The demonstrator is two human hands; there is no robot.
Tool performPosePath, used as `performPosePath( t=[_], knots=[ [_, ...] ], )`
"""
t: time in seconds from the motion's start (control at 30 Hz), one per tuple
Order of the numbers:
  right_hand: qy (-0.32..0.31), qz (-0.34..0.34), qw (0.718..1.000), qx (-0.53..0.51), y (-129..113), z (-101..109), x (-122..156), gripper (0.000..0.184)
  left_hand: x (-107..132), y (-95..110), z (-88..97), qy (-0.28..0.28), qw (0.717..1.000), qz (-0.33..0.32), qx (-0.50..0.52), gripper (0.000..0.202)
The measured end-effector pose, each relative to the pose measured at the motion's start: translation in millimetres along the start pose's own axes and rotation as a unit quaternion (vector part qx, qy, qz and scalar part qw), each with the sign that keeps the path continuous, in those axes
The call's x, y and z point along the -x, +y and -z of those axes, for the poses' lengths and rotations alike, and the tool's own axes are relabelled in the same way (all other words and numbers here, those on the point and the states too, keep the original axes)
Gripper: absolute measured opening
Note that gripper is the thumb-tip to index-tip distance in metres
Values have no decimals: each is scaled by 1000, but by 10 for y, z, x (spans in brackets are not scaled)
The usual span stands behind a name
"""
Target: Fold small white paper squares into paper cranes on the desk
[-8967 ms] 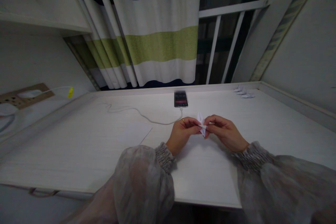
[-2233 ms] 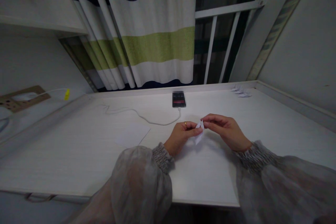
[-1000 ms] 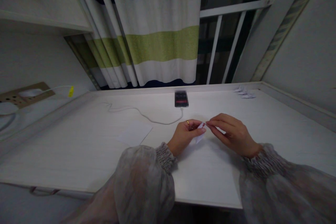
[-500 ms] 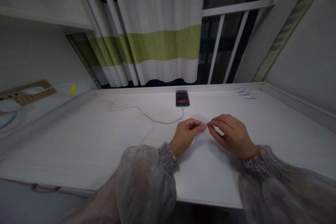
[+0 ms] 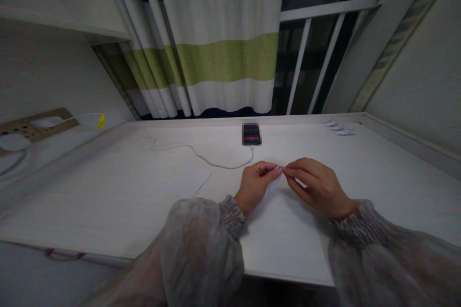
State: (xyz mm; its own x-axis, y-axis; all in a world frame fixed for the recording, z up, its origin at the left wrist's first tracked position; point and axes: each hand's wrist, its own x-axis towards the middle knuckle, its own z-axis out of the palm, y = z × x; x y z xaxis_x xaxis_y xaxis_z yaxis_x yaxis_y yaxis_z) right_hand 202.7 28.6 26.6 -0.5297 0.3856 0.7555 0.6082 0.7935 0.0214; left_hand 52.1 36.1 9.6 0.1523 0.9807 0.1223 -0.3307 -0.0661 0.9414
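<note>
A small piece of folded white paper (image 5: 274, 183) is over the worktop's near half, right of its middle. The left hand (image 5: 254, 184) pinches it firmly between thumb and fingers; the right hand (image 5: 319, 184) brings its fingertips to the paper's tip, though whether they grip it cannot be told. This looks like fine shaping, calling for a steady left grip and light right fingertip pressure. A flat white paper sheet (image 5: 187, 180) lies leftward; small white folded-paper pieces (image 5: 338, 127) sit by the white worktop's (image 5: 90, 192) far right corner.
</note>
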Motion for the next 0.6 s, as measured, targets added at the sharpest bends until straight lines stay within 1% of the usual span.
performPosePath(
  t=[0.07, 0.13, 0.2, 0.27, 0.33, 0.4, 0.5, 0.6],
  knots=[
    [9, -22, 999, -35, -13, 0, -3, 14, 3, 5, -2, -3, 1000, -9, -2, 16],
    [29, -63, 994, -85, -25, -5, -7, 13, -1, -1, 7, -6, 999, -29, -20, 14],
    [43, -117, 982, -140, -28, -11, -10, 11, -6, -9, 24, -1, 995, -74, -61, 11],
    [40, -180, 963, -195, -17, -16, -12, 8, -5, -7, 42, 7, 983, -141, -119, 8],
    [25, -241, 937, -251, 3, -19, -14, 10, 3, 5, 56, 10, 961, -210, -182, 6],
    [23, -289, 906, -308, 22, -19, -18, 16, 12, 20, 69, 7, 936, -264, -234, 6],
    [25, -338, 864, -373, 27, -6, -38, 23, 14, 25, 99, -7, 893, -322, -315, 10],
    [-19, -370, 840, -396, 3, 19, -81, 24, -2, 9, 138, -18, 841, -370, -394, 13]
  ],
)
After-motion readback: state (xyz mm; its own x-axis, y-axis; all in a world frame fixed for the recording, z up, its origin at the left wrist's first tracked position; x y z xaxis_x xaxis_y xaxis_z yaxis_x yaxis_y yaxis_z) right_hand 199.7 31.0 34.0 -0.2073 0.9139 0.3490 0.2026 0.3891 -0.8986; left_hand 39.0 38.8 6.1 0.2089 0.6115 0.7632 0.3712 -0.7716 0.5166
